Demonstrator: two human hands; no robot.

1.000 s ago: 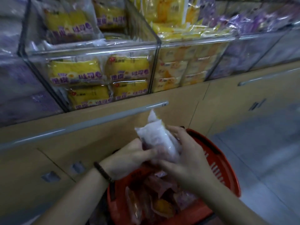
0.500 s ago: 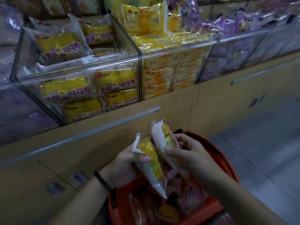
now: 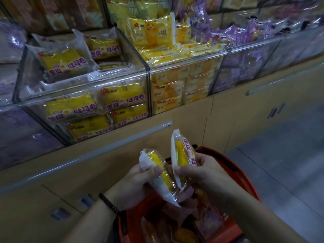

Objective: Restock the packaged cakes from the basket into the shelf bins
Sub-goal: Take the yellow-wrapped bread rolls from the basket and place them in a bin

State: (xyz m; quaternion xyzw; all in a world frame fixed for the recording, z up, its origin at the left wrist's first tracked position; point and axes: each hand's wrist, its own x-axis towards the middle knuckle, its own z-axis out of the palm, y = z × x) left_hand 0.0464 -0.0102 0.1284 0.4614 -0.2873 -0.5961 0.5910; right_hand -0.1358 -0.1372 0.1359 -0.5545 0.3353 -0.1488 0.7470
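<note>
L cake pkg (image 3: 157, 170) tilted, R cake pkg (image 3: 182, 153) upright, over red basket (image 3: 213, 152).

Tan wooden cabinet fronts (image 3: 228, 120) below display; long pale grey bar handles (image 3: 87, 155) across doors; small grey recessed latches (image 3: 59, 213) lower down; grey tiled floor (image 3: 289, 155) at right; dim light.

The left hand (image 3: 135, 184) grips a yellow cake pack (image 3: 158, 172). The right hand (image 3: 203, 171) grips a second pack (image 3: 182, 151) just beside it, above the red basket (image 3: 249, 187). Clear shelf bins (image 3: 87, 81) behind hold yellow and purple packs.
</note>
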